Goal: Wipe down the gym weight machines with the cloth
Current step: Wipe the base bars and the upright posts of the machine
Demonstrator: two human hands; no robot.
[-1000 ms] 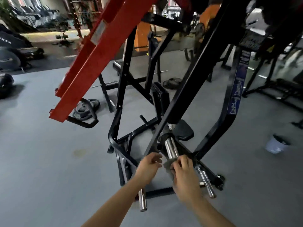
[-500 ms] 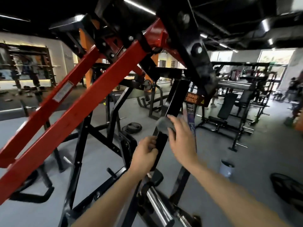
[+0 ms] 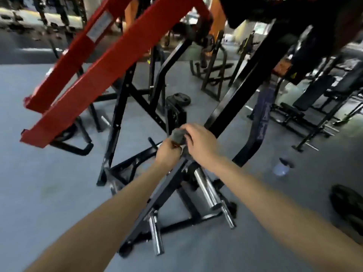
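Cloth wadded on bar, mid-view, under R hand.
R fingers curled over cloth, clamping it to bar. L hand just below, fingers curled; can't tell on what, too blurred. I judge cloth soft, light, bunches easily: I'd keep it wadded in palm, wrapped round bar. Bar stiff, paint prob. slick, so press firm.

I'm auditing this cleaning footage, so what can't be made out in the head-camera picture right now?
Head view:
- What the left hand grips: its fingers are hidden behind the cloth and the right hand holding it.
- The sticker on the red arm: motion blur, text unreadable.
- The pale container on the floor: blurred, contents unclear.
- The weight plate: cut off by the right edge.
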